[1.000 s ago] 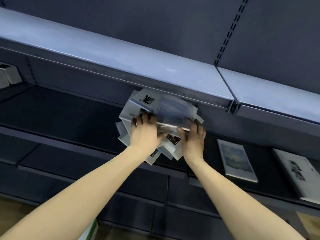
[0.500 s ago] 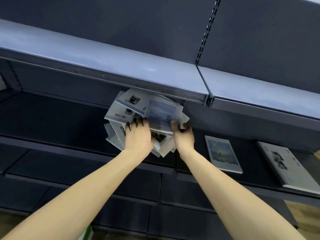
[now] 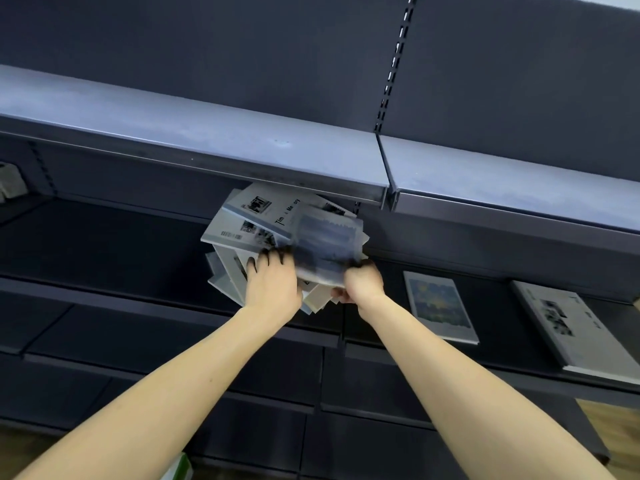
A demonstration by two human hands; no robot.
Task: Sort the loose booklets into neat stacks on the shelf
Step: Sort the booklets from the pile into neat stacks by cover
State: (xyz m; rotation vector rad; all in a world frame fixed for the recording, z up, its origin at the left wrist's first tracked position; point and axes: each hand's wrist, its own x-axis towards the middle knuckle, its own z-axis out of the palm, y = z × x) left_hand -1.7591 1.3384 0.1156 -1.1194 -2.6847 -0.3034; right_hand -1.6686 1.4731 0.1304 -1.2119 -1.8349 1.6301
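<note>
Booklets point(image 3: 256, 220) lie in a loose heap on the dark shelf point(image 3: 104, 244). My left hand point(image 3: 272, 285) presses flat on them, fingers spread; my right hand point(image 3: 363, 284) pinches a blurred booklet point(image 3: 327, 244) over the heap.

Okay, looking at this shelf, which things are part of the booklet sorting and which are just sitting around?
Part of the job:
- messy pile of booklets, left hand resting on it
- blurred booklet gripped by the right hand
- blue-cover booklet lying flat on the shelf
- grey booklet further right

Just lying about:
- grey object at far left
- green-and-white item at the bottom edge
</note>
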